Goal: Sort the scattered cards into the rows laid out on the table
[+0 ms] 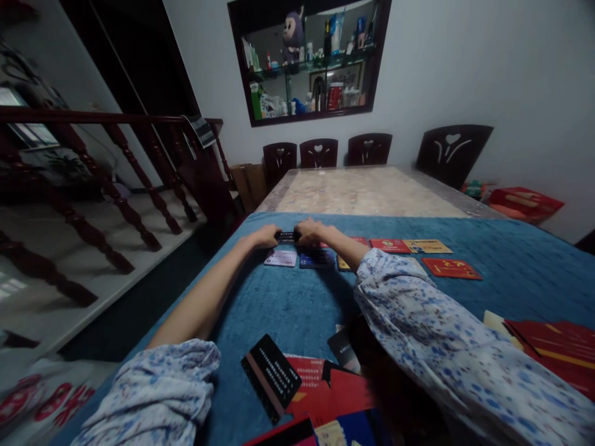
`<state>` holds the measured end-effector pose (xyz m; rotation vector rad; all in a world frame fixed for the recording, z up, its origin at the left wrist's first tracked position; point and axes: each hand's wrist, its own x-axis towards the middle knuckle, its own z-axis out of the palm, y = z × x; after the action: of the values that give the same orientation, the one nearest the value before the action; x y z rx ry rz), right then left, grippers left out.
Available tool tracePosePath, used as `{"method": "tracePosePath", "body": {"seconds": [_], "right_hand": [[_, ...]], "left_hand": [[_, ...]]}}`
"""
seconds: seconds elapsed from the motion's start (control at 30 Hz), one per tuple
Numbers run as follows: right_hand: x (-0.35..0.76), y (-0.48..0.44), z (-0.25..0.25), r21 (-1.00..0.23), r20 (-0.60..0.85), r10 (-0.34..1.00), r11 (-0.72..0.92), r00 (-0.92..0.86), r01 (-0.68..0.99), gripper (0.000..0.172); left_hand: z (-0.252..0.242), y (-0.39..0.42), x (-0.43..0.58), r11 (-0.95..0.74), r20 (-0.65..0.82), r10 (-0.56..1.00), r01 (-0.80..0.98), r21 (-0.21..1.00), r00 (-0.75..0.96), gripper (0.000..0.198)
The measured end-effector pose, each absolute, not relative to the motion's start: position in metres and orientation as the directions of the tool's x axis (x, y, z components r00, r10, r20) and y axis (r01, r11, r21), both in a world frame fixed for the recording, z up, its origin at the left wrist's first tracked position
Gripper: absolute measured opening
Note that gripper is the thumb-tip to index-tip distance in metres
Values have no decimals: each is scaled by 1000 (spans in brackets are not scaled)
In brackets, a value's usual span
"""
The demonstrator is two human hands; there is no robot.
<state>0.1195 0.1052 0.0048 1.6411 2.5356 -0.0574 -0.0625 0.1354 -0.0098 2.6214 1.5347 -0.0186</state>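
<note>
Both my hands reach forward to the far left part of a blue cloth (260, 297). Between them is a small black card (287, 236) with pale print. My left hand (267, 236) pinches its left end, and my right hand (308, 231) grips its right end. Just nearer to me lie a pale lilac card (281, 258) and a dark blue card (317, 259). A yellow-edged card (343, 264) is partly hidden by my right forearm. Farther right in the rows are a red card (389, 246), a tan card (427, 246) and another red card (452, 268).
Close to me lie a black striped card (271, 377), a dark grey card (344, 348) and overlapping red paper pieces (320, 390). Red envelopes (553, 347) rest at the right. Beyond the cloth the marble tabletop (357, 189) shows, with dark chairs (318, 153) behind. A wooden railing (106, 118) stands left.
</note>
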Motion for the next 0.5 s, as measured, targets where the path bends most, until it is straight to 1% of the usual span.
{"method": "tracePosePath", "body": {"seconds": [0.1, 0.2, 0.27, 0.4, 0.5], "right_hand": [[118, 106, 3, 29, -119, 910, 402, -396, 915, 44], [119, 106, 1, 54, -112, 912, 402, -395, 914, 45], [120, 106, 1, 79, -102, 911, 407, -399, 910, 46], [123, 106, -1, 95, -87, 899, 435, -428, 895, 50], [126, 106, -1, 91, -77, 891, 453, -448, 887, 53]], "left_hand": [[-11, 138, -63, -490, -59, 866, 867, 92, 496, 35], [-13, 139, -62, -506, -70, 858, 861, 55, 509, 42], [-14, 140, -62, -517, -67, 852, 855, 38, 518, 48], [-15, 138, -64, -526, -48, 848, 849, 41, 528, 67], [-14, 137, -69, -513, -44, 856, 857, 44, 515, 71]]}}
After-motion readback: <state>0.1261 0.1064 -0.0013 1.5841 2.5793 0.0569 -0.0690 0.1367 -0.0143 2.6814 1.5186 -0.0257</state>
